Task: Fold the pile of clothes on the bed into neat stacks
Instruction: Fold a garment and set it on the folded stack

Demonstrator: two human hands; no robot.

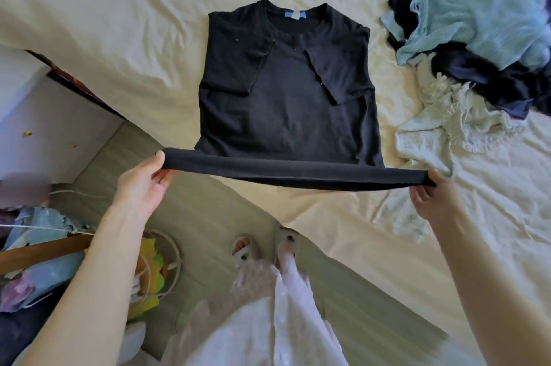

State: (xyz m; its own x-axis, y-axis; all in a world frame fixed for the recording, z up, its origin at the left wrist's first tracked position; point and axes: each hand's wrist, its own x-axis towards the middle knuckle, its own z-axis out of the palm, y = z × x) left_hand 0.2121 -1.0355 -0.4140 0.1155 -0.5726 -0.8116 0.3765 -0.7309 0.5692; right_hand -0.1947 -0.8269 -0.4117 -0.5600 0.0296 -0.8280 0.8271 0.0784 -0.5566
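Observation:
A black T-shirt (286,103) lies flat on the cream bed sheet (119,31), collar away from me, both sleeves folded in over the chest. Its bottom hem is lifted off the bed and stretched taut between my hands. My left hand (143,184) pinches the hem's left corner, and my right hand (432,195) pinches the right corner. A loose pile of unfolded clothes (477,23) sits at the right of the bed: light blue knitwear, dark navy pieces and a pale white-green garment (441,130).
The bed's corner points toward me, with grey-green floor (208,216) below it. White furniture (44,115) stands at the left. Bags, cords and coloured clutter (44,261) fill the lower left floor. My feet in sandals (262,249) stand beside the bed.

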